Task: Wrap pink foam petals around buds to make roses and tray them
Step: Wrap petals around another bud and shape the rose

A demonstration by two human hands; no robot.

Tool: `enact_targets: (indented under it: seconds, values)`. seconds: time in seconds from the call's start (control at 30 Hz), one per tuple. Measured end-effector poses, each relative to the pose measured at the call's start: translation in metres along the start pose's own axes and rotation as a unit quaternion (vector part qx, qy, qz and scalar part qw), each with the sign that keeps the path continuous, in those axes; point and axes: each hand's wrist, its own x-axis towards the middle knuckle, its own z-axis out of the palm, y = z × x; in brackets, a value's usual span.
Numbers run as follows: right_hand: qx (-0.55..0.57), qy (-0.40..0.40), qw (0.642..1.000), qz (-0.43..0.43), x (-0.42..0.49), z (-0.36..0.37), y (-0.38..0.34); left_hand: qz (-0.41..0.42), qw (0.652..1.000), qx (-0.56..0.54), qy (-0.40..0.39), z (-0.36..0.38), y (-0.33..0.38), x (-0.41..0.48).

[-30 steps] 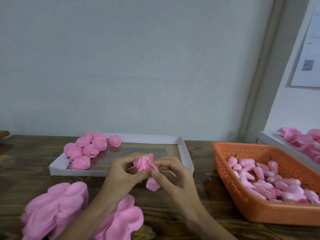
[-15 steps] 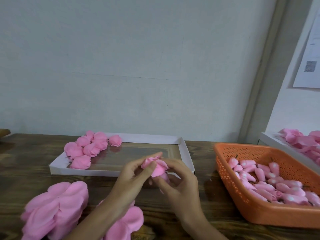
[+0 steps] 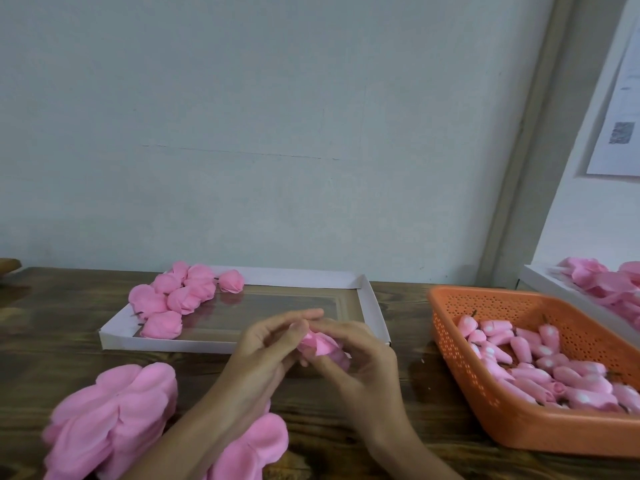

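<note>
Between both hands sits a half-wrapped pink foam rose (image 3: 320,346), just in front of the white cardboard tray (image 3: 375,313). My left hand (image 3: 266,344) pinches its petals from the left. My right hand (image 3: 360,358) curls round it from the right and below, hiding its lower part. Several finished roses (image 3: 180,296) lie in the tray's far left corner. Stacks of loose pink petals (image 3: 114,417) lie at the near left. An orange basket (image 3: 450,344) on the right holds several pink buds (image 3: 540,358).
A second white tray (image 3: 554,289) with pink flowers stands at the far right edge. The brown wooden table (image 3: 52,341) ends at a pale wall behind. A paper sheet (image 3: 620,116) hangs on the right wall.
The rose has shifted slightly right and lower as both hands turn it. The loose petal that hung below is now folded against the rose under my right fingers.
</note>
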Motion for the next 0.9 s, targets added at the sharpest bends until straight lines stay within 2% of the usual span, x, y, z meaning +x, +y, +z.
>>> enact_targets:
  seconds: [0.17, 0.3, 0.4, 0.5, 0.57, 0.7, 0.83, 0.9]
  values:
    - [0.051, 0.006, 0.998, 0.031, 0.001, -0.002, -0.006, 0.012, 1.000, 0.001, 0.005, 0.000, 0.002, -0.001]
    - [0.105, 0.029, 0.992, 0.070, 0.005, -0.004, -0.013, 0.008, 0.998, -0.047, -0.050, -0.006, 0.003, 0.002]
    - [0.121, 0.030, 0.989, 0.078, 0.009, -0.006, -0.017, 0.005, 0.996, 0.036, -0.082, -0.011, 0.002, 0.002]
    - [0.123, 0.007, 0.990, 0.074, 0.007, -0.003, -0.017, 0.010, 0.981, 0.087, -0.174, -0.011, 0.001, -0.001]
    - [0.118, -0.007, 0.990, 0.071, 0.005, -0.002, -0.015, 0.021, 0.971, 0.120, -0.205, -0.010, 0.002, -0.002]
    - [0.110, -0.054, 0.989, 0.088, 0.005, -0.004, -0.014, 0.035, 0.966, 0.197, -0.164, -0.011, -0.001, -0.003]
    - [0.109, -0.075, 0.985, 0.111, 0.004, -0.004, -0.013, 0.051, 0.970, 0.209, -0.112, -0.009, -0.006, -0.002]
    - [0.102, -0.072, 0.985, 0.119, 0.004, -0.005, -0.012, 0.071, 0.967, 0.217, -0.112, -0.008, -0.004, -0.001]
